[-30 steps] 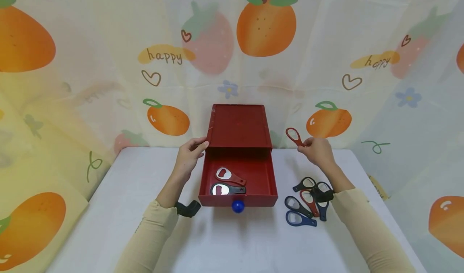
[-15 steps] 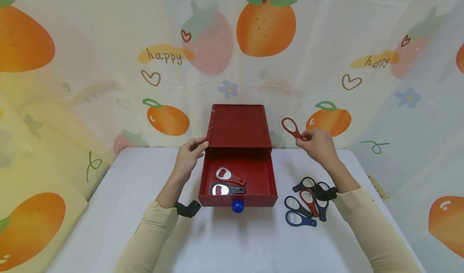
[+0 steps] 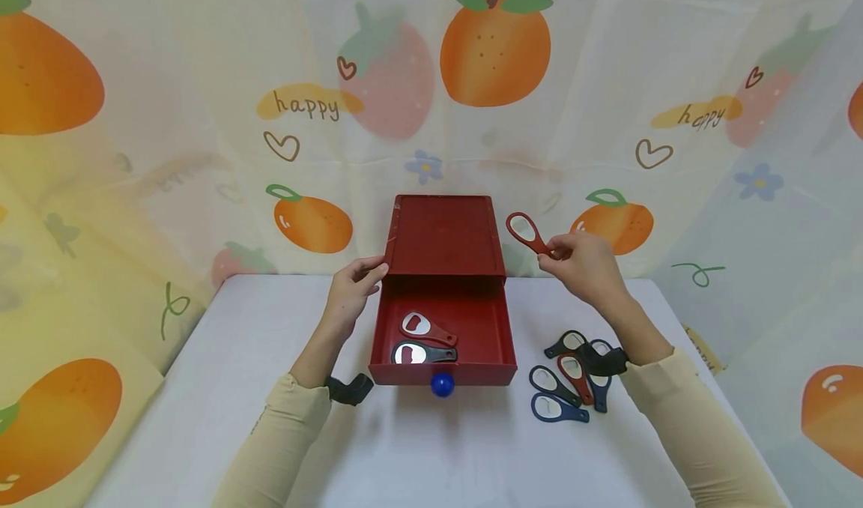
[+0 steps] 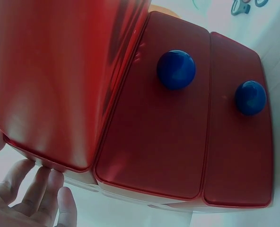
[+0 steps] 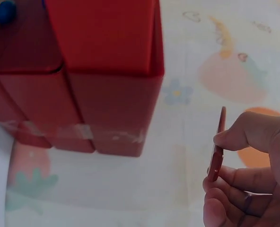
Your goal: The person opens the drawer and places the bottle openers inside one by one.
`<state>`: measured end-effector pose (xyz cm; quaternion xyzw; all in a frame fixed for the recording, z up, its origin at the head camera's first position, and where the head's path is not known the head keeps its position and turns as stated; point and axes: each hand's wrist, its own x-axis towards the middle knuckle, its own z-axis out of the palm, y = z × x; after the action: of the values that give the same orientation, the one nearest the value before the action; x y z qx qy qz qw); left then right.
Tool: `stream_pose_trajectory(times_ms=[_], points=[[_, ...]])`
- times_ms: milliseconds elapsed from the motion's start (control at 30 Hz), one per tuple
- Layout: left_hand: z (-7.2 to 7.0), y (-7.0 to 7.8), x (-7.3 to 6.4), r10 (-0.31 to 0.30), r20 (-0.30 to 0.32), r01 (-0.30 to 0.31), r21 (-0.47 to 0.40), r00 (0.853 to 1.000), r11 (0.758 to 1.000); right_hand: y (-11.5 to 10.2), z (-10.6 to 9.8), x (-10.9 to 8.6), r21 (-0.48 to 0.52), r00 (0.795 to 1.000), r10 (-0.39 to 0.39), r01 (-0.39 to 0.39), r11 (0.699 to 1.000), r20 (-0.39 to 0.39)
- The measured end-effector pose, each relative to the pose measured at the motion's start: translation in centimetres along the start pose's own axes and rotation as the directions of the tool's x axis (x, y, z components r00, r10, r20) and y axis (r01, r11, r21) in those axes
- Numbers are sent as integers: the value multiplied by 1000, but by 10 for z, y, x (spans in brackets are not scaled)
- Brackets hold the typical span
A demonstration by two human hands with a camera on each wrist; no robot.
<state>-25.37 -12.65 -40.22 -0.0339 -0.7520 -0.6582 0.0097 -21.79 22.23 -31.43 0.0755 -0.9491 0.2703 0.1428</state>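
The right hand (image 3: 585,267), pinching a red bottle opener (image 3: 534,241), should pass high enough to clear the open drawer (image 3: 479,374), the left hand (image 3: 352,287) resting unclenched against the red cabinet (image 3: 441,234).

A white table (image 3: 465,463) with straight edges, narrowing toward its far side. A red drawer unit (image 3: 445,234) stands at the far middle. On the right, five bottle openers (image 3: 584,392) lie flat in a close cluster: one red, two blue, two dark, with handles pointing different ways.

Head view faces forward-down; both nearer wrist views share the drawers (image 4: 149,123)
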Motion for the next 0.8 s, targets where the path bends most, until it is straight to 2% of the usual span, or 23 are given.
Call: stream_pose_trajectory(times_ms=[300,800], points=[[0,1,-1,8,0,-8,4,1000,1000,-17,0,-2,-25,994,-114,114,993,3],[0,2,-1,10,4,-10,8,1000,1000,-54,11,-1,-16,969,-189,194,981,159]])
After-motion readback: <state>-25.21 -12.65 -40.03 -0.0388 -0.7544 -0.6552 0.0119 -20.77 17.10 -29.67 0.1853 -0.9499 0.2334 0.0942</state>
